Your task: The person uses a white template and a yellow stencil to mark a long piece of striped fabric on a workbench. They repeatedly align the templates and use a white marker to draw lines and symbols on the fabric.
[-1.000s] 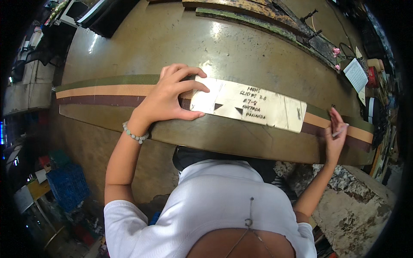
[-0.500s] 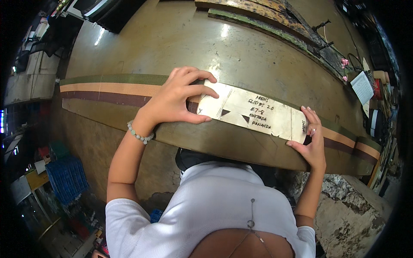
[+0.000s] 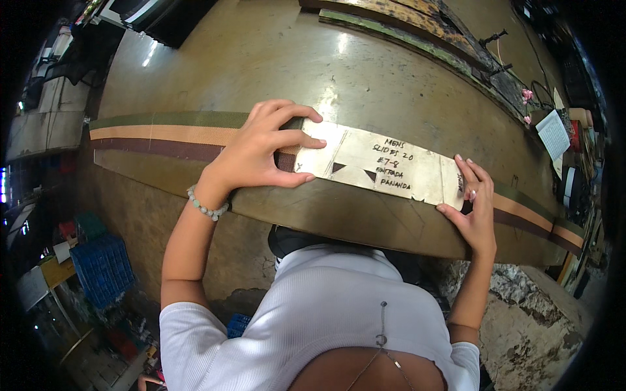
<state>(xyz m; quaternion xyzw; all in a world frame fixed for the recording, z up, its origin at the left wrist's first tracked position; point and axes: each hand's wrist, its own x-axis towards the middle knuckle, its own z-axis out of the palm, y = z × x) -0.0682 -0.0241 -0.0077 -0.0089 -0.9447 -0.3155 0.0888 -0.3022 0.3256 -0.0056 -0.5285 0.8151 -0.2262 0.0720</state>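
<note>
A long off-white pattern card [image 3: 355, 153] with handwriting and two dark triangular cut-outs lies on a woven strap [image 3: 163, 132] striped green, tan and dark maroon. My left hand [image 3: 264, 146] grips the card's left end, with fingertips on its top and far edge and the thumb at its near edge. The right end is held by my right hand [image 3: 479, 208], fingers along the far side and thumb on the near corner. The strap runs out past both hands along the table's near side. The card hides its middle stretch.
The brown worktable [image 3: 261, 65] has a worn wooden board [image 3: 398, 32] with metal clamps at its far right. A black bundle [image 3: 163, 23] sits far left. Beyond the right end are papers [image 3: 554, 133] and pink flowers [image 3: 527, 96]. A blue crate [image 3: 103, 268] stands at left.
The card and my left hand have shifted slightly left and away from me. The strap's right end sits a little farther right. Both hands stay on the card.
</note>
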